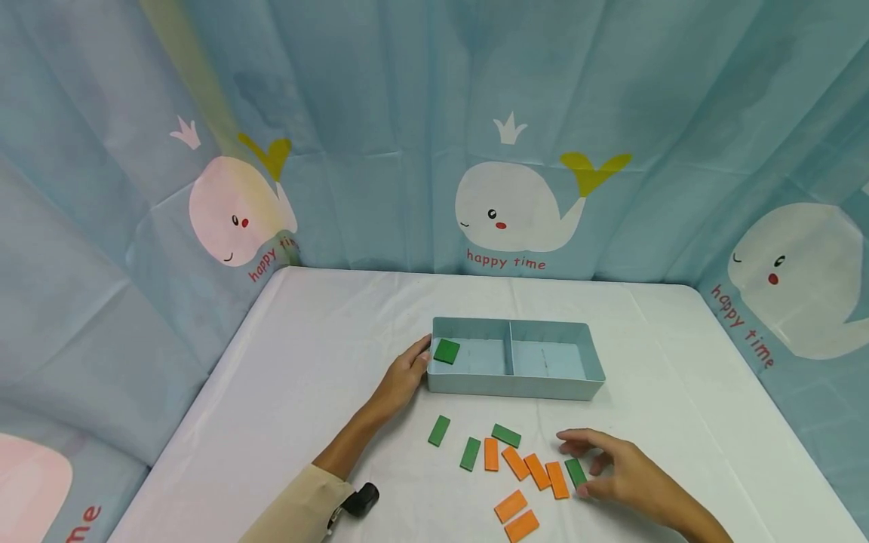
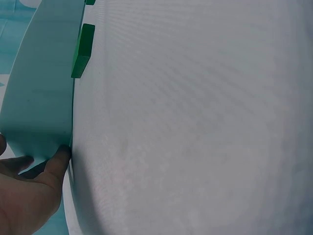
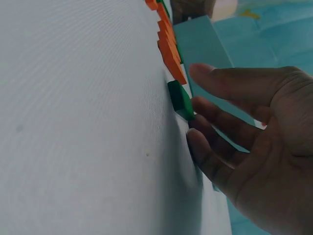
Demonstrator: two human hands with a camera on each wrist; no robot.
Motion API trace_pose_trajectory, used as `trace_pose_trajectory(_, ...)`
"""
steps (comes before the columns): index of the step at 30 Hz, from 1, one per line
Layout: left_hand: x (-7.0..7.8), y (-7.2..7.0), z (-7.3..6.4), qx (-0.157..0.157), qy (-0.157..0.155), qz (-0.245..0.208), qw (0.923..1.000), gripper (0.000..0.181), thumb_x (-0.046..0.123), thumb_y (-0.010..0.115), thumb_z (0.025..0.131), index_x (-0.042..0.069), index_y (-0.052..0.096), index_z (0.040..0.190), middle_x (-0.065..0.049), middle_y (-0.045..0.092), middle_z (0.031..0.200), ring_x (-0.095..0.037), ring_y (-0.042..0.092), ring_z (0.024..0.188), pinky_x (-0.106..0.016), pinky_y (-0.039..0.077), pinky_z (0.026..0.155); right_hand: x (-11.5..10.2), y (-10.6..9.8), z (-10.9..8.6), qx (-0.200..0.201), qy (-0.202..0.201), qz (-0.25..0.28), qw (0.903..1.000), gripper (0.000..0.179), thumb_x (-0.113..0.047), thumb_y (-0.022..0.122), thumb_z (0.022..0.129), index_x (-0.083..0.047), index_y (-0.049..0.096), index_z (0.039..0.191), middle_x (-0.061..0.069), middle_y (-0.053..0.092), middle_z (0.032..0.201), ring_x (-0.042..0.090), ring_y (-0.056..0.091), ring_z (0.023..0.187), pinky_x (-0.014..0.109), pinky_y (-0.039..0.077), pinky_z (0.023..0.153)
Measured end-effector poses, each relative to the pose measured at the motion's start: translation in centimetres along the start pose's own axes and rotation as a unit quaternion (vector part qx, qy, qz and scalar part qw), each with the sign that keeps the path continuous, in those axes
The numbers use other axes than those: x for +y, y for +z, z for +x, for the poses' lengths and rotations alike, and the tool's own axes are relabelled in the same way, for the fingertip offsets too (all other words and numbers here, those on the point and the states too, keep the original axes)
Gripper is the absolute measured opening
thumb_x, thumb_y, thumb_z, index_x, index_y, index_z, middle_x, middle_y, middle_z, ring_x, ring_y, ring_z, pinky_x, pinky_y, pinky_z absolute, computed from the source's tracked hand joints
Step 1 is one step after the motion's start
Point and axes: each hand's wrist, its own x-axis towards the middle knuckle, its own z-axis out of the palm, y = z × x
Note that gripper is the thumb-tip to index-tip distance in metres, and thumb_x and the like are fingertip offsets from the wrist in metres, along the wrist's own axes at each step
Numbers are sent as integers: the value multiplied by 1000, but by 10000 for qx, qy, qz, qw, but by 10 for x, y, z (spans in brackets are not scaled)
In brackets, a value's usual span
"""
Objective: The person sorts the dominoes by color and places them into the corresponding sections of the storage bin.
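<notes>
My left hand (image 1: 399,379) rests against the left end of a light blue two-compartment box (image 1: 516,386), its fingers along the end wall. In the left wrist view, fingertips touch the wall near the table. Green (image 1: 446,351) lies inside the left compartment, at its left side. At the right, my right hand (image 1: 621,471) is spread around a small green block (image 1: 575,473) on the table. In the right wrist view, fingertips are close beside that green block (image 3: 181,100), with the thumb apart from the fingers.
Several orange blocks (image 1: 515,463) lie in a loose row left of the right hand. Two more orange blocks (image 1: 521,526) are nearer the front. Green blocks (image 1: 438,431) lie between the row and the box. A whale-printed curtain (image 1: 380,188) surrounds the white table (image 1: 326,324).
</notes>
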Motion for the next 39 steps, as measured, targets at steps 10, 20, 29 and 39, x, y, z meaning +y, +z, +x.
trace_pose_trajectory(10,-2,0,1,-29,10,18,10000,55,27,38,117,3,30,167,-15,33,172,-37,23,162,-58,20,131,9,-1,-11,145,-95,-235,9996,72,-18,94,77,-9,65,142,12,71,134,5,62,96,22,56,79)
trace_pose_trajectory(20,-1,0,2,-31,72,-67,9999,54,22,38,117,1,30,166,-16,32,172,-37,23,161,-58,20,131,14,2,-14,345,-515,-580,9964,65,-14,93,76,-11,68,136,6,72,127,5,61,91,21,55,78)
trace_pose_trajectory(29,-1,0,1,-66,66,-70,9999,54,23,38,118,1,29,166,-16,31,172,-37,23,162,-57,20,131,14,5,-14,438,-467,-693,9955,64,-11,93,75,-13,70,135,4,72,126,4,59,89,21,54,77)
trace_pose_trajectory(39,0,-1,0,-59,64,-58,9999,54,25,38,118,2,30,166,-16,31,172,-37,23,162,-57,20,131,13,9,-14,477,-231,-725,9960,66,-11,93,76,-14,68,137,5,70,127,3,56,88,21,54,76)
